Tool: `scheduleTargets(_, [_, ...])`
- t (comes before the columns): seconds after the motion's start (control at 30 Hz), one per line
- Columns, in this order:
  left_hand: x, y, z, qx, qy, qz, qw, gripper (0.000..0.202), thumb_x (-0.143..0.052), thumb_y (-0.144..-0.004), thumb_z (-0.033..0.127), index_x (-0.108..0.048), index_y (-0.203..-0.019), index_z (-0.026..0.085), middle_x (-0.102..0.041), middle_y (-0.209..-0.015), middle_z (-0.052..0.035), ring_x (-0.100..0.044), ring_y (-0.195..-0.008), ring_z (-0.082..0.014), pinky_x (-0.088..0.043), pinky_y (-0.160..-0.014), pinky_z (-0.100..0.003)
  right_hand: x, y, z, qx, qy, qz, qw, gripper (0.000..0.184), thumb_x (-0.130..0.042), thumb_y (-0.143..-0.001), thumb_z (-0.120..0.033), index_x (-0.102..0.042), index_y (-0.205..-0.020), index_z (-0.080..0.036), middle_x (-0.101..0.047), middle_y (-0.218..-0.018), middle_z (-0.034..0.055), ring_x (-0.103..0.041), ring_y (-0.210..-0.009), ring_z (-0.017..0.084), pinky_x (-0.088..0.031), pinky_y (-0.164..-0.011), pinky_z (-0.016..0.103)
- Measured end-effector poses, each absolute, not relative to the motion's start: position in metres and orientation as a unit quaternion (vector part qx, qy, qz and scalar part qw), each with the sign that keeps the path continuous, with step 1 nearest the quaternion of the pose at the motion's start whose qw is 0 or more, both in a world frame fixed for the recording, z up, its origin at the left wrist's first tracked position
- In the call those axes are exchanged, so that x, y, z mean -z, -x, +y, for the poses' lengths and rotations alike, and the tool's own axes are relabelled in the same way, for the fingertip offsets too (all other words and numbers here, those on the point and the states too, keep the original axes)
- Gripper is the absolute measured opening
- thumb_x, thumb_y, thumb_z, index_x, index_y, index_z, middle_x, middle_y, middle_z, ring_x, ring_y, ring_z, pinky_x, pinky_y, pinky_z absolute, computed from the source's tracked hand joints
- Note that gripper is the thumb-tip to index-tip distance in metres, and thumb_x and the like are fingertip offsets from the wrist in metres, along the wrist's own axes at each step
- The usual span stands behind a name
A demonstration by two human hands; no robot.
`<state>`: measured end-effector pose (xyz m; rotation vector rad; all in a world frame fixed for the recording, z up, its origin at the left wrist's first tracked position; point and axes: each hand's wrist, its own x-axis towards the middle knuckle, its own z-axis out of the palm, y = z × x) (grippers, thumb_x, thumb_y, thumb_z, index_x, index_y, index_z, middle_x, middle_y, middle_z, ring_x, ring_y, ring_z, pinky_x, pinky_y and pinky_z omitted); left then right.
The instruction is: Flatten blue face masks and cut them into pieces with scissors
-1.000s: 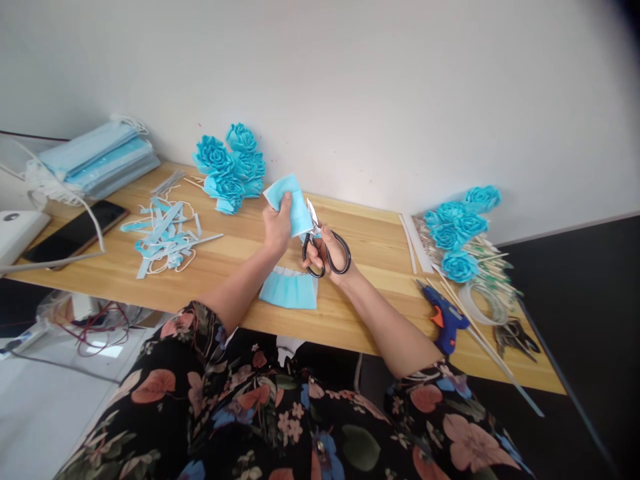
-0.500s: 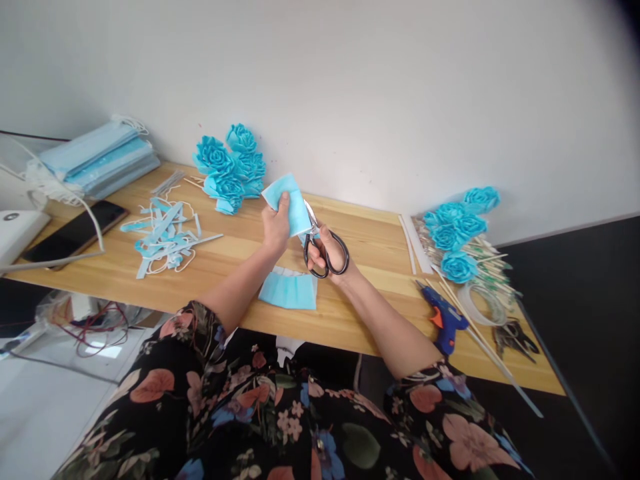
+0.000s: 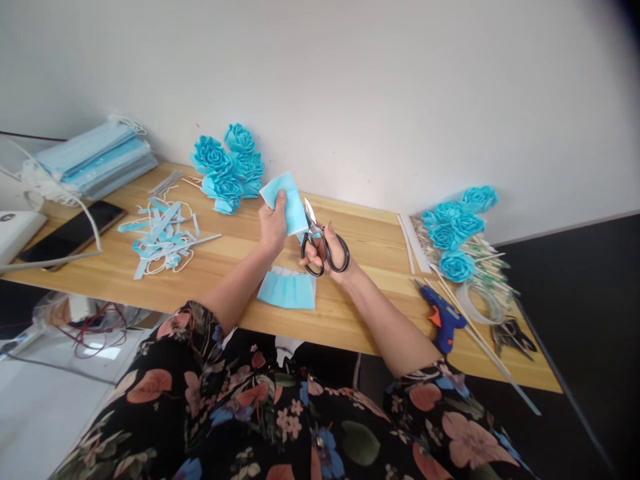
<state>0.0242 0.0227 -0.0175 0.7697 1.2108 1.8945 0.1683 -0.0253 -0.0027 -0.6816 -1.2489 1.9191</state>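
Folded light-blue mask fabric [image 3: 294,212] is pinched in my left hand [image 3: 273,223], thumb on top, raised above the table. My right hand [image 3: 334,257] grips black-handled scissors [image 3: 341,253], fingers through the loops. Their metal blades point up and away, slightly parted, close beside the fabric's right edge; whether they touch its lower corner I cannot tell. Flat on the wood below my hands lies another blue piece of mask fabric [image 3: 287,291] with a white upper edge.
To the left are cut strips and ear loops [image 3: 163,233], a phone [image 3: 75,233] and stacked masks [image 3: 100,157]. Blue fabric roses [image 3: 227,167] stand at the back; more roses [image 3: 457,223] lie right, near a blue glue gun [image 3: 443,317], clear tape [image 3: 480,303] and pliers [image 3: 513,337].
The scissors' handles have spread and the blades have parted a little, now showing to the right of the fabric's edge. My left hand holds the fabric almost as before.
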Motion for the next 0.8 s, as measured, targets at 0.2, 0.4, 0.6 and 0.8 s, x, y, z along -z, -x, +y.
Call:
scheduleTargets(0.2, [0.012,-0.027,0.017,-0.726,-0.306,0.479,0.388,0.043,-0.068,-0.078,0.056,-0.056,-0.07,0.016,-0.048,-0.059,0.0029,-0.045,-0.055,-0.0088,-0.037,-0.053,-0.021,-0.001,-0.168,-0.025,-0.746,0.274,-0.486,0.362,0.07,-0.052,-0.076,-0.081,-0.055,-0.116,-0.024,-0.051,-0.053,-0.0106,-0.036,-0.037,0.005,-0.058,-0.056,0.028])
scheduleTargets(0.4, [0.006,-0.033,0.009,-0.705,-0.338,0.469,0.411,0.04,-0.069,-0.08,0.051,-0.054,-0.067,0.016,-0.046,-0.056,0.0038,-0.042,-0.051,-0.0076,-0.036,-0.05,-0.02,-0.007,-0.169,-0.028,-0.748,0.273,-0.467,0.384,0.07,-0.052,-0.077,-0.079,-0.054,-0.119,-0.023,-0.05,-0.051,-0.0106,-0.035,-0.036,0.005,-0.057,-0.053,0.027])
scheduleTargets(0.6, [0.005,-0.034,0.009,-0.702,-0.324,0.474,0.42,0.04,-0.068,-0.08,0.052,-0.055,-0.07,0.015,-0.047,-0.057,0.0037,-0.042,-0.052,-0.0072,-0.037,-0.049,-0.02,-0.01,-0.168,-0.029,-0.746,0.274,-0.468,0.386,0.071,-0.055,-0.076,-0.078,-0.054,-0.12,-0.023,-0.051,-0.051,-0.0102,-0.035,-0.035,0.005,-0.054,-0.049,0.025])
scheduleTargets(0.8, [0.007,-0.034,0.01,-0.707,-0.319,0.464,0.428,0.04,-0.07,-0.078,0.052,-0.058,-0.072,0.014,-0.051,-0.059,0.0027,-0.047,-0.054,-0.008,-0.04,-0.052,-0.02,-0.011,-0.167,-0.029,-0.73,0.292,-0.474,0.396,0.073,-0.057,-0.074,-0.079,-0.055,-0.121,-0.023,-0.05,-0.05,-0.01,-0.033,-0.035,0.006,-0.053,-0.048,0.026])
